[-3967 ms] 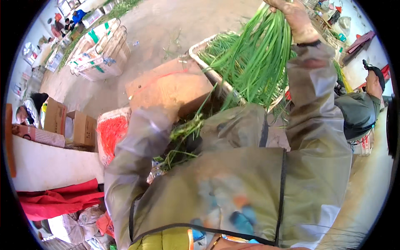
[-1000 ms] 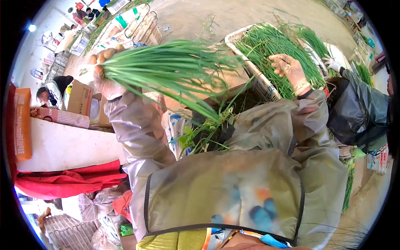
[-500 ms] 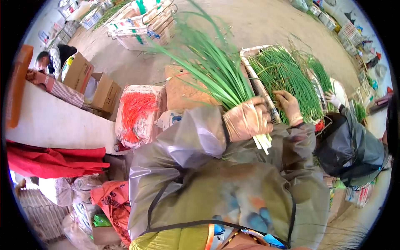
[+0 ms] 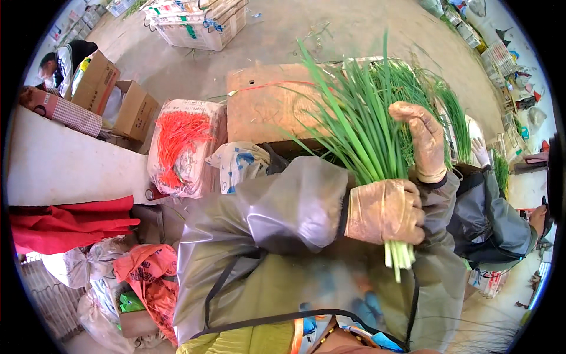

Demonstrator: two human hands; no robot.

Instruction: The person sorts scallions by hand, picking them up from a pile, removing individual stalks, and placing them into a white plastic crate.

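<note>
My left hand (image 4: pixel 386 212), in a tan glove, is wrapped round the lower stalks of a bunch of garlic chives (image 4: pixel 371 135). The long green leaves fan upward, and the pale cut ends stick out below the fist, in front of my apron. My right hand (image 4: pixel 421 141), gloved alike, is raised just right of the leaves. Its fingers are bent over at the top, with nothing visible in them. Behind the bunch, a white crate of more chives (image 4: pixel 413 88) is partly hidden.
A brown board (image 4: pixel 265 106) lies left of the crate. Beside it, red ties (image 4: pixel 183 138) rest on a wrapped stack (image 4: pixel 218 121). A co-worker in a dark apron (image 4: pixel 486 206) is at the right, another person (image 4: pixel 59 65) at far left. White crates (image 4: pixel 200 29) stand on the floor ahead.
My left hand has moved right and nearer, and the bunch stands more upright. My right hand has risen from the crate's near edge to beside the leaves. The whole view has shifted slightly.
</note>
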